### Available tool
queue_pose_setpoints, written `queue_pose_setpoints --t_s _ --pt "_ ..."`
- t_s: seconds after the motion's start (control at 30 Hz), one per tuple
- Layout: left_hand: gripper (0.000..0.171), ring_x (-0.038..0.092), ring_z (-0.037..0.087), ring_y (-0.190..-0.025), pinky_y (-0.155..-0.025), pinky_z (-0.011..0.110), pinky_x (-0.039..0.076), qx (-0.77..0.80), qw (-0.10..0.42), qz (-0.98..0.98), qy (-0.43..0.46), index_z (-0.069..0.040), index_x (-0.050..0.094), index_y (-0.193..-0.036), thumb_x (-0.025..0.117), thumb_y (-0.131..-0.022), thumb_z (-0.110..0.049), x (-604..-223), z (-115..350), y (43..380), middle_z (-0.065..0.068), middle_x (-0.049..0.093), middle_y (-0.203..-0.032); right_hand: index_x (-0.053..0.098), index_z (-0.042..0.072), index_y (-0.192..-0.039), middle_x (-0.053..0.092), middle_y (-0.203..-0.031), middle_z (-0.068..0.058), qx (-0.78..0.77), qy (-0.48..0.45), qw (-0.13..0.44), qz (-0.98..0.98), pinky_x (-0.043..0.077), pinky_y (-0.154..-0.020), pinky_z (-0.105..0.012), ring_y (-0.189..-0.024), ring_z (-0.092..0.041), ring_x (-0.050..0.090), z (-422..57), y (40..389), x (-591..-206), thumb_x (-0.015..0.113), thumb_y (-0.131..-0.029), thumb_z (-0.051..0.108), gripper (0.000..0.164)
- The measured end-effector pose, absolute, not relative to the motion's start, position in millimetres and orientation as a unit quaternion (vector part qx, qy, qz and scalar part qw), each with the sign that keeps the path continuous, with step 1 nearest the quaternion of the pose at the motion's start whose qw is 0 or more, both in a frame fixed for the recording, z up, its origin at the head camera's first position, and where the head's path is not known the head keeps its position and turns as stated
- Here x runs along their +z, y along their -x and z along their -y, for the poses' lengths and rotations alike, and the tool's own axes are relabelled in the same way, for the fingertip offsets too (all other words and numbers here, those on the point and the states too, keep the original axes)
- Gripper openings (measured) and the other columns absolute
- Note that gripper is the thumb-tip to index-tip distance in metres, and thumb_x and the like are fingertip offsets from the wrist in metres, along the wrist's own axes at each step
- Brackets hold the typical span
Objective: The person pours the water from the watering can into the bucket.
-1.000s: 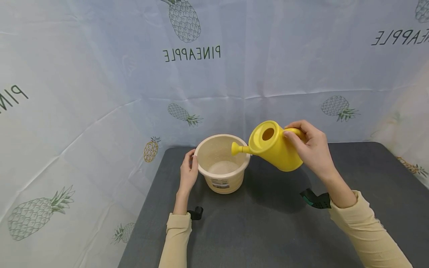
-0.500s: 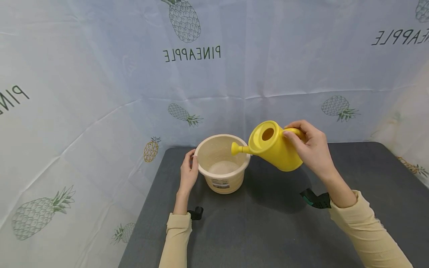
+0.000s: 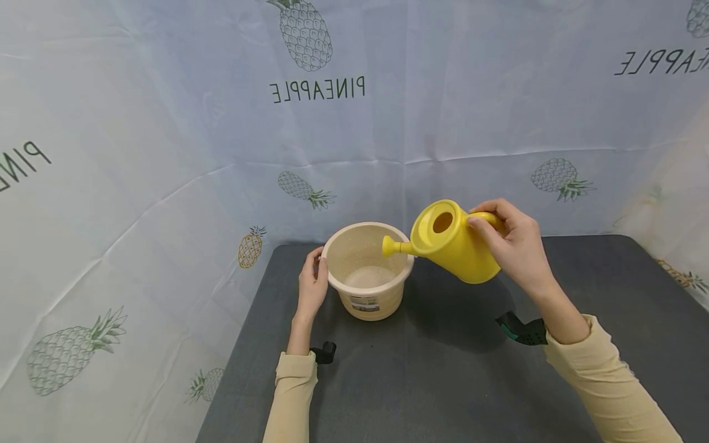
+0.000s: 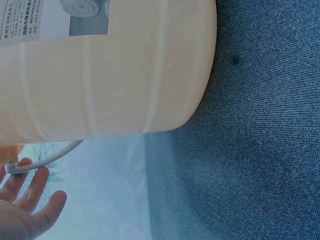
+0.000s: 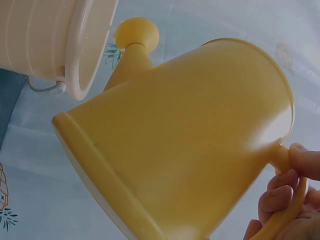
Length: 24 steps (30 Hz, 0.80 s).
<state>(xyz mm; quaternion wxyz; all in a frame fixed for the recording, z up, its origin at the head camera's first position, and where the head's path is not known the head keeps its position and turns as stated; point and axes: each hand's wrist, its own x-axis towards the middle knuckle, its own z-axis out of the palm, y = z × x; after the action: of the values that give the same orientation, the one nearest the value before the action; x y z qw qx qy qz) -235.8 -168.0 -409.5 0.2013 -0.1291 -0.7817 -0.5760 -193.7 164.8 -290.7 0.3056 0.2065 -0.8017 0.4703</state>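
A cream plastic bucket [image 3: 368, 301] stands upright on the dark table, a printed label on its front. My left hand [image 3: 313, 286] holds its left rim; the left wrist view shows several fingers [image 4: 36, 192] at the grey wire handle [image 4: 50, 159], the thumb hidden there. My right hand [image 3: 512, 243] grips the handle of a yellow watering can [image 3: 462, 249], thumb on top and fingers curled beneath. The can is raised and tilted left, its spout head [image 3: 390, 246] over the bucket's right rim. Faint clear streaks run from the spout head [image 5: 137, 32] into the bucket in the right wrist view.
The dark grey table [image 3: 421, 394] has rounded far corners. A pale curtain [image 3: 460, 111] printed with pineapples hangs behind it and along the left side. Black wrist mounts [image 3: 520, 329] sit by both cuffs.
Both hands, the watering can and the bucket stay where they were. Only the curtain's left part shifts slightly to the right.
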Motion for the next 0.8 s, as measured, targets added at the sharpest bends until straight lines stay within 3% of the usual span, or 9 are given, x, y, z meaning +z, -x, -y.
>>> queue_pose_setpoints --t_s 0.63,0.8 --pt "0.035 0.048 0.046 -0.104 -0.081 0.052 0.042 -0.579 0.193 0.782 0.128 0.011 0.042 -0.131 0.039 -0.099 -0.005 -408.4 167.5 235.9 0.032 0.048 -0.119 0.062 -0.005 -0.098 0.060 -0.088 -0.008 0.466 -0.215 0.312 0.800 0.043 -0.068 -0.012 -0.075 -0.005 0.053 -165.3 194.2 -290.6 0.061 -0.089 0.006 0.014" --pt "0.035 0.050 0.041 -0.105 -0.080 0.049 0.043 -0.570 0.202 0.787 0.123 0.010 0.043 -0.131 0.040 -0.099 -0.004 -408.4 167.2 235.8 0.030 0.049 -0.121 0.061 -0.005 -0.098 0.060 -0.089 -0.008 0.464 -0.221 0.312 0.799 0.043 -0.070 -0.012 -0.076 -0.004 0.053 -165.2 194.9 -290.6 0.061 -0.089 0.005 0.013"
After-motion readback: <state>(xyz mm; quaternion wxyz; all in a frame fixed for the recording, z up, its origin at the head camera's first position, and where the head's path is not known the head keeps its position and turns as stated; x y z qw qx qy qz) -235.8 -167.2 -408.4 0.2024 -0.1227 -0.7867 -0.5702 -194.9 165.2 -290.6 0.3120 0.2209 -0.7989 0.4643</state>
